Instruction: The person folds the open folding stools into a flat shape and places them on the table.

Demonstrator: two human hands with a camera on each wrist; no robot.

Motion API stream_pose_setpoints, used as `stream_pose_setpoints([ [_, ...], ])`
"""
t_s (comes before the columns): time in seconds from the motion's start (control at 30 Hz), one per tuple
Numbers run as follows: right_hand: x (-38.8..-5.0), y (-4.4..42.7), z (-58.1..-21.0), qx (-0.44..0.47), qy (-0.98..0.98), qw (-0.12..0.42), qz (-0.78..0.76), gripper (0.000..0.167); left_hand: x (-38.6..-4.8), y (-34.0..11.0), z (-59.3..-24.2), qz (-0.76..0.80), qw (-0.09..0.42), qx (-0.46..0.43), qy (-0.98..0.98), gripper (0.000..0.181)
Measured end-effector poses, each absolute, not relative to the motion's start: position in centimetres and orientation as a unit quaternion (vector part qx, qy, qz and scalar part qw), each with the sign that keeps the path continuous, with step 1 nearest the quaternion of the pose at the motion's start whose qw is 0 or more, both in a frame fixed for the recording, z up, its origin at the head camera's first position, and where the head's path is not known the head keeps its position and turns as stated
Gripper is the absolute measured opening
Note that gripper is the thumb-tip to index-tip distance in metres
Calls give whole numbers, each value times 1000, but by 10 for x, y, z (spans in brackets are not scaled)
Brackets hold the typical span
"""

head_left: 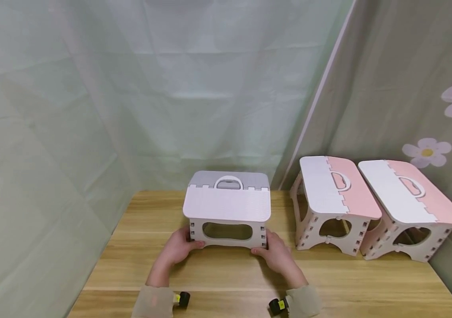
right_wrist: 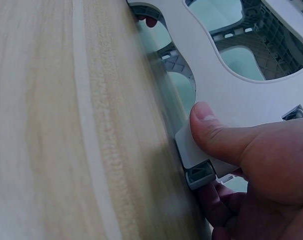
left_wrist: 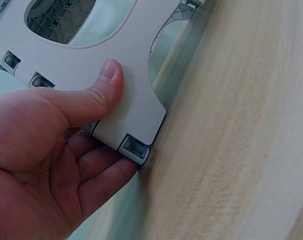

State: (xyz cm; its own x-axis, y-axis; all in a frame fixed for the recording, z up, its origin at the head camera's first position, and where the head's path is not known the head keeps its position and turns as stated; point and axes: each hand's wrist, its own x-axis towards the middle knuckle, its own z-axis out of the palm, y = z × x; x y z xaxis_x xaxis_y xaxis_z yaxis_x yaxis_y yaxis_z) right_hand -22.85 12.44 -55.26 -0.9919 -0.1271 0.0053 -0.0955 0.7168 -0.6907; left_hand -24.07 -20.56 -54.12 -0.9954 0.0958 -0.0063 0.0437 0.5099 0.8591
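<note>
Left grip (head_left: 177, 247) and right grip (head_left: 276, 252) pinch the grey-and-white stool (head_left: 226, 205), yellow labels (head_left: 282, 304) beside both cuffs (head_left: 304, 302).

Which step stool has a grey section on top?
The leftmost white-and-grey plastic stool, gripped by the left hand and right hand; the middle white-and-pink stool and rightmost white-and-pink stool have pink sections instead.

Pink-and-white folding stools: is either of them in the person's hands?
No, the left hand and right hand both grip the gray-and-white folding stool.
</note>
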Motion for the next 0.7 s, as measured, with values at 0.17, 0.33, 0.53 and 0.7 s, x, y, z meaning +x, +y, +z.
stream_pose_setpoints([
  [0.17, -228, 125, -554, -58, 926, 21, -373, 61, -240, -206, -543, 495, 24, 47, 867, 46],
  [0.33, -227, 125, -555, -56, 928, 12, -367, 64, -240, -205, -542, 493, 23, 48, 868, 44],
  [0.53, -228, 124, -556, -50, 931, 14, -362, 64, -241, -204, -544, 493, 24, 49, 868, 41],
  [0.7, -229, 125, -556, -50, 932, 17, -359, 64, -242, -203, -544, 492, 22, 51, 869, 40],
])
